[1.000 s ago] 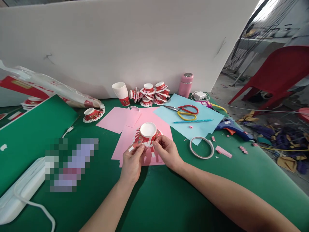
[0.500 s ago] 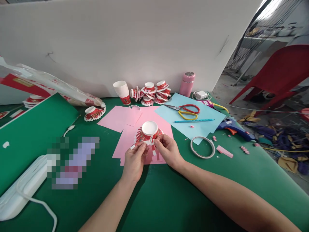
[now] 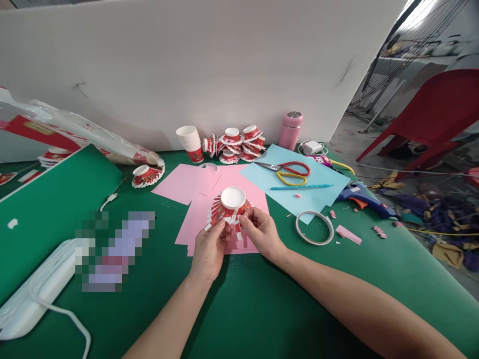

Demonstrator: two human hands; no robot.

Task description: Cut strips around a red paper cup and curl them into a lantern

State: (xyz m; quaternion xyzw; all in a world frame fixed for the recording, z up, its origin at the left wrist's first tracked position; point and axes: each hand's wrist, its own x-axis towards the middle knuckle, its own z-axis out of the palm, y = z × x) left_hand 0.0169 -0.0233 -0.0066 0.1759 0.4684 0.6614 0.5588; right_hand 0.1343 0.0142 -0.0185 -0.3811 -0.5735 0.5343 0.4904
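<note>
An upside-down paper cup (image 3: 233, 198), its red side cut into strips that fan outward, sits over pink paper (image 3: 187, 224) in front of me. My left hand (image 3: 211, 244) pinches strips at the cup's near left edge. On the near right, my right hand (image 3: 260, 232) has thumb and forefinger closed on another strip. Between the two hands some strips look bent or folded; their exact shape is too small to tell. Behind stand a pile of similar cut cups (image 3: 232, 144) and a stack of uncut cups (image 3: 189, 142).
Scissors (image 3: 294, 172) and a blue pencil (image 3: 301, 187) lie on blue paper (image 3: 258, 174). Right of my hands are a tape roll (image 3: 315, 228) and a glue gun (image 3: 366, 199). A pink bottle (image 3: 290, 130) stands behind; a white power strip (image 3: 37, 284) lies left.
The camera view has shifted very slightly. My left hand has edged a little at the strips; both hands keep hold of the cup's strips.
</note>
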